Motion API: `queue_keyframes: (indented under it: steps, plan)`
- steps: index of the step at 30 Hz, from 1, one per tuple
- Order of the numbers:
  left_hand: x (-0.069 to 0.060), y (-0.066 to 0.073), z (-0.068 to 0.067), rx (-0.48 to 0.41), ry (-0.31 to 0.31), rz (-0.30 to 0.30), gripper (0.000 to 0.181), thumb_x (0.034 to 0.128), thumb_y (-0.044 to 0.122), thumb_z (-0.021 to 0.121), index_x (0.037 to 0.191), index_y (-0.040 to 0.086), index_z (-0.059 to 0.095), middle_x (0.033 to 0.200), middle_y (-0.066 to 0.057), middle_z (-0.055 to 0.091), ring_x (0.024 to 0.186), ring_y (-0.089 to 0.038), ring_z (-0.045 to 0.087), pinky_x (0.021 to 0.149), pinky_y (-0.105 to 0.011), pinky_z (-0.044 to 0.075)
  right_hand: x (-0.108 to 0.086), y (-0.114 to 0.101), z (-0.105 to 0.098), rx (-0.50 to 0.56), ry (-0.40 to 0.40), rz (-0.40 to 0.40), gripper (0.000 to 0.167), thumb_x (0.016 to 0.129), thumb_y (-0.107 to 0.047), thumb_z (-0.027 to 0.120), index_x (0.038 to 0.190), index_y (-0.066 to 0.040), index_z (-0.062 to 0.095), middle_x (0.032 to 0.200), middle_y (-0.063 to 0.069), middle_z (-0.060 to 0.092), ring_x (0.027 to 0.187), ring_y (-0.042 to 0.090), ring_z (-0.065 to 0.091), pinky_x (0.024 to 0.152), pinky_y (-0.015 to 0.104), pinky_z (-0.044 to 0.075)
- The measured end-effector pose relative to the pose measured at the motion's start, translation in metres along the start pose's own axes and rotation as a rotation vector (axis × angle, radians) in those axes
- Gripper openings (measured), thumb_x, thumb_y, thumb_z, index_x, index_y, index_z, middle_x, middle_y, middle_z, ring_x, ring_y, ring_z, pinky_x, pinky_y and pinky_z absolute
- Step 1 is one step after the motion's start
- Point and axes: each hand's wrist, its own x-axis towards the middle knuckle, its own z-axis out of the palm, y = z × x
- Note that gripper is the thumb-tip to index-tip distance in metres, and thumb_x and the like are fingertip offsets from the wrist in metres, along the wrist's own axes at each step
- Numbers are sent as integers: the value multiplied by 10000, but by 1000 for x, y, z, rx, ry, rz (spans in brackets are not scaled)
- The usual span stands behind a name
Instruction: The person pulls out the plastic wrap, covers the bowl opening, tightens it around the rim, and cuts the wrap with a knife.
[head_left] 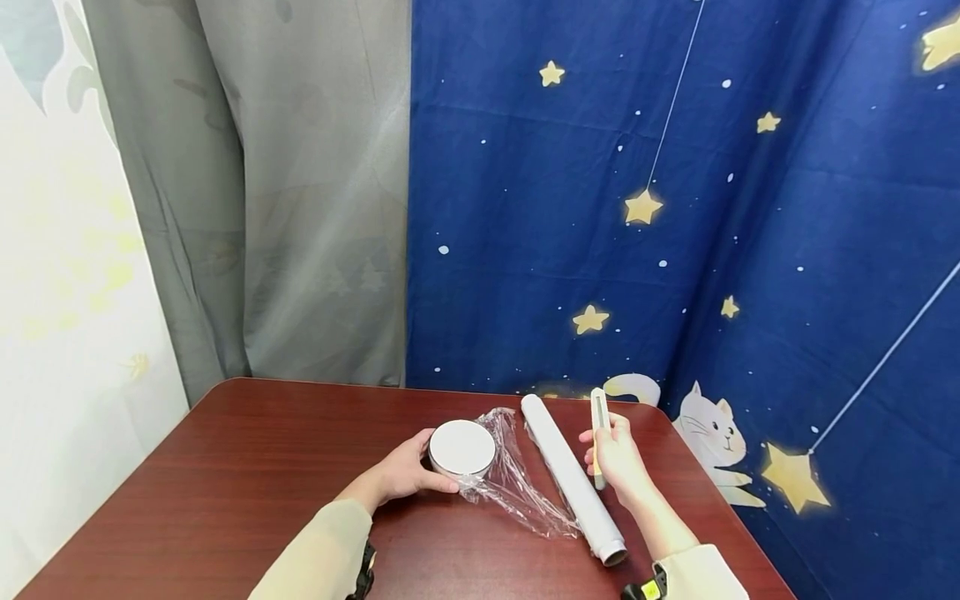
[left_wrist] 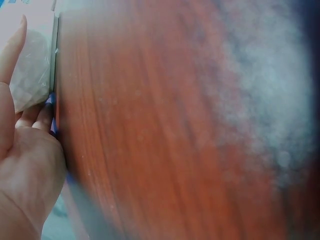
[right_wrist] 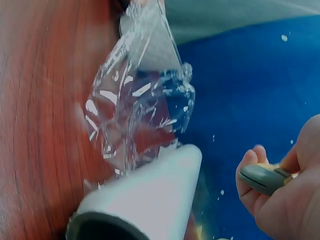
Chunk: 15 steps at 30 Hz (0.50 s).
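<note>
My left hand [head_left: 401, 473] grips a round white-topped container [head_left: 462, 447] from its left side, thumb in front and fingers behind. In the left wrist view, clear film covers part of the container [left_wrist: 34, 65]. Crumpled cling film [head_left: 517, 475] stretches from the container across to a long white roll of cling film [head_left: 573, 479]. To the right of that roll, my right hand [head_left: 618, 457] holds a pale utility knife [head_left: 599, 410], slightly above the table. One end of the knife [right_wrist: 262, 179] shows in the right wrist view; whether its blade is out, I cannot tell.
A dark red wooden table [head_left: 247, 467] carries everything. Its far edge lies close behind the roll, and the right edge is near my right hand. Behind it hang a grey curtain [head_left: 322, 208] and a blue curtain [head_left: 525, 208] with stars.
</note>
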Motion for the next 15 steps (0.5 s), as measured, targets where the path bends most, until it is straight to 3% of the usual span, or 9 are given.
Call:
queue_keyframes:
  steps: [6,10,15]
  plan:
    - [0,1,0,2,0,1,1024,747,244,1033,1569,-5,475,1521,-160,661,1424,-304,592,1214,-524,424,20,16,-18,-35,70,27,478,1111,-58,398,1553,113,329,1194,302,630,773,200,680,705,371,668]
    - [0,2,-1,1,-1,2,1025,751,241,1030,1572,-12,470,1526,-168,656,1425,-310,590,1215,-529,423,32,28,-34,-246,118,41,427,1099,-124,532,1440,133,544,1159,343,673,830,227,681,745,328,628]
    - [-1,3,-1,1,-3,-3,1037,754,241,1029,1579,-25,459,1538,-178,643,1434,-321,585,1222,-543,422,46,44,-49,-474,115,78,352,1048,-168,651,1244,118,711,1024,247,749,875,298,687,706,321,530]
